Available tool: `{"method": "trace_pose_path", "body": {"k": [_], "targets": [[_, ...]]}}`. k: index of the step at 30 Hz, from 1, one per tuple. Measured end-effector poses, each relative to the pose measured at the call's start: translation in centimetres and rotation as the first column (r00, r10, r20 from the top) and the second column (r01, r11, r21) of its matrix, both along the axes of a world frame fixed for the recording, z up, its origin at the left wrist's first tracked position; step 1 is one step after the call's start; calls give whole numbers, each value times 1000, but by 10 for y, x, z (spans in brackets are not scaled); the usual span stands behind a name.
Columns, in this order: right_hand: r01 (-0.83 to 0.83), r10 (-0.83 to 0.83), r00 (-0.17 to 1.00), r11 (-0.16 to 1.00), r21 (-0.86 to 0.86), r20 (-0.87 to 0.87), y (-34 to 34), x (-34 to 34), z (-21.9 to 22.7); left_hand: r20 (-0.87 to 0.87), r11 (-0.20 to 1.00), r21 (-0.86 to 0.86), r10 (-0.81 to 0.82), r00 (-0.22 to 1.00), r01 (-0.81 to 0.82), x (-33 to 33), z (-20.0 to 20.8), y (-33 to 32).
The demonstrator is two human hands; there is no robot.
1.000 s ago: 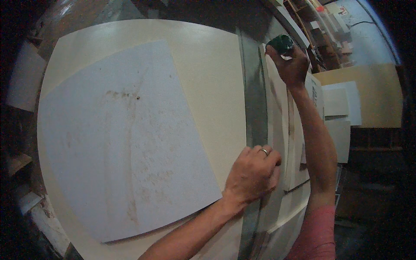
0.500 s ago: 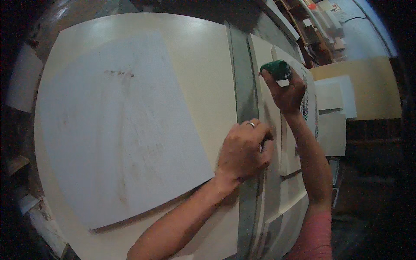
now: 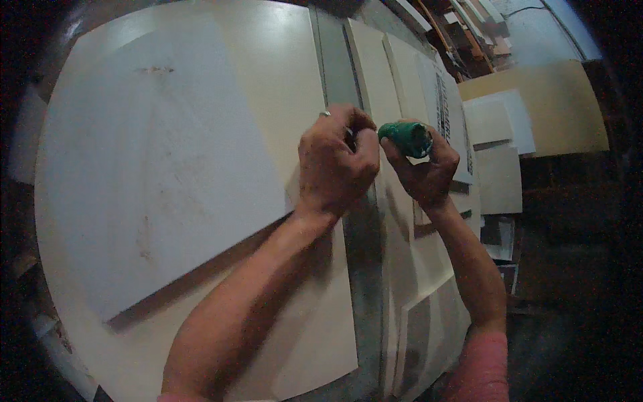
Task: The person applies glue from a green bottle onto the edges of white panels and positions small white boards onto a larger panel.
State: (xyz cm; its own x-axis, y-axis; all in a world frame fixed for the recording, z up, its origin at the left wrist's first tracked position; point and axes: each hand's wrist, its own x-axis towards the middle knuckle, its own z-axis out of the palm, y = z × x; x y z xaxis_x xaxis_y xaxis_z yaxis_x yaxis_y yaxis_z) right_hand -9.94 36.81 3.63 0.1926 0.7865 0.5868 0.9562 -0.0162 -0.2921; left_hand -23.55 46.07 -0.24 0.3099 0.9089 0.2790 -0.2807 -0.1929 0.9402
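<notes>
My right hand (image 3: 434, 175) grips a small dark-green bottle (image 3: 404, 139) between thumb and fingers, its cylinder lying nearly sideways over the pale panels. Close to the bottle's left end, my left hand (image 3: 337, 155) has its fingers curled together in a pinch, with a ring on one finger. Whatever the pinch may hold is hidden. Left of that hand lies a large white sheet (image 3: 154, 154) with brown smudges, raised at its near edge on a cream board (image 3: 268, 74).
A grey strip (image 3: 366, 288) runs between the cream board and the stacked cream panels (image 3: 375, 67) on the right. Farther right are more pale pieces (image 3: 499, 177) and a tan board (image 3: 562, 110). Shelves with offcuts (image 3: 469, 33) stand at the far right.
Both hands have come closer together. The left hand has risen in the picture, and the right hand has brought the bottle down and left beside it. The whole view has shifted slightly.
</notes>
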Motion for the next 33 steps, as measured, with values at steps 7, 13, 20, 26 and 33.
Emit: {"method": "trace_pose_path", "body": {"k": [7, 13, 20, 26, 33], "targets": [[9, -9, 1000, 999, -37, 0, -56, -22, -5, 9, 996, 63, 57, 998, -58, 7, -7, -2], [18, -14, 999, 997, -81, 46, -97, -49, -5, 57, 995, 42, 87, 995, -90, 2, -12, -4], [-11, 14, 999, 996, -87, 35, -140, -76, -1, 22, 996, 46, 74, 997, -75, -6, -9, -6], [-4, 8, 999, 993, -115, 43, -172, -102, 3, 7, 984, 127, 128, 992, -128, 0, -17, -2], [11, -6, 999, 990, -144, 32, -215, -115, -1, 35, 980, 168, 100, 994, -104, 4, -18, -7]]}}
